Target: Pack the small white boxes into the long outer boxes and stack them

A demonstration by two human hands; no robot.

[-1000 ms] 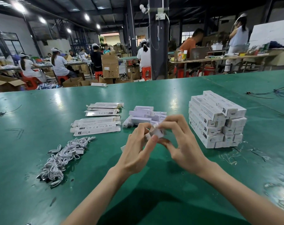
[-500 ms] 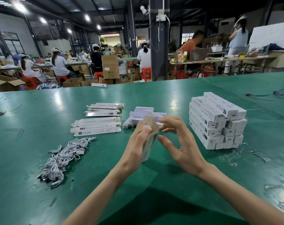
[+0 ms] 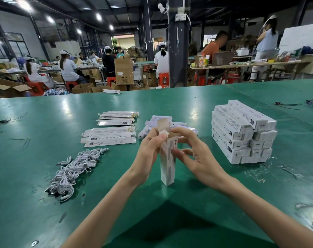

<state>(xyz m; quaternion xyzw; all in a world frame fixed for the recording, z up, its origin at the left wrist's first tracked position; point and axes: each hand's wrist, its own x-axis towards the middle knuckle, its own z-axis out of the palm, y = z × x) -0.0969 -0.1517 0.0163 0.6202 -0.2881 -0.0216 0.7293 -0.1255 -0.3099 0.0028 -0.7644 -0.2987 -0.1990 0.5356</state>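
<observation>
so the long outer box (image 3: pixel 168 163) is stood on end on the green table (image 3: pixel 241 203), probably so its open top faces up for loading. left hand (image 3: pixel 148 151) grips it near the top, thumb at the opening, while right hand (image 3: pixel 197 158) pinches the other side to steady it. finished stack (image 3: pixel 241 133) sits off to the right
</observation>
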